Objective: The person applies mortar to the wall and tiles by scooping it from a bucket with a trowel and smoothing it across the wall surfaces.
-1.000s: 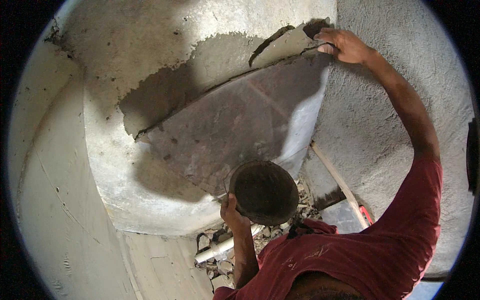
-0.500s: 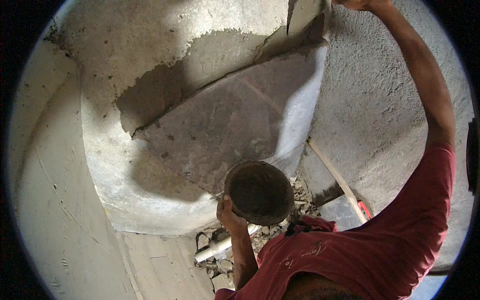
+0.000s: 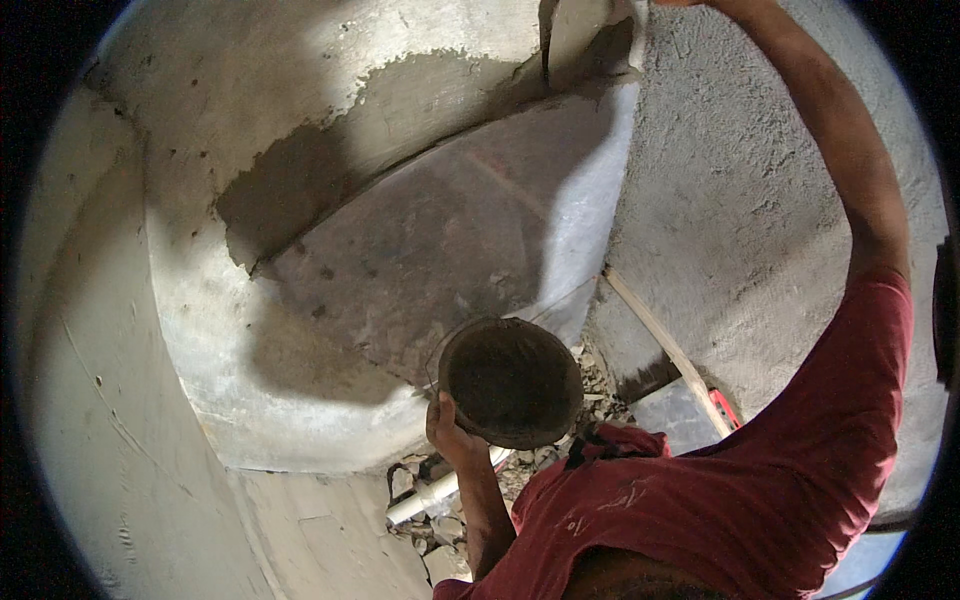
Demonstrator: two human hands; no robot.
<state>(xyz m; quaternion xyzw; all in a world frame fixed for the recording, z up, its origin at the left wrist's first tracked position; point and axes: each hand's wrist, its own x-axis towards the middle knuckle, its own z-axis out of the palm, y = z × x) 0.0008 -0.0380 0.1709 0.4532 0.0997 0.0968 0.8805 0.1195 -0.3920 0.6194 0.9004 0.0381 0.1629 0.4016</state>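
My left hand (image 3: pixel 452 432) grips the near-left rim of a round, dark, mortar-crusted bucket (image 3: pixel 512 385), thumb by the rim. The bucket's inside is deep in shadow, so its contents are hard to make out. My right arm (image 3: pixel 840 140) stretches far up along the rough grey wall. At the top edge of the picture, only a sliver of my right hand (image 3: pixel 690 3) shows, close to the corner where the walls meet; its fingers are cut off. Left of that corner, a darker, damp-looking patch of plaster (image 3: pixel 290 190) borders a smooth grey slab (image 3: pixel 430 230).
A rough plastered wall (image 3: pixel 730 230) rises on the right. Below lie broken rubble (image 3: pixel 445 530), a white pipe (image 3: pixel 425 503) and a wooden strip (image 3: pixel 665 345). Something red (image 3: pixel 722 408) rests beside the strip. Pale panels (image 3: pixel 330 530) cover the lower left.
My right hand has slid up and slightly left, further out of the picture. The view has shifted a little; my left hand keeps hold of the bucket.
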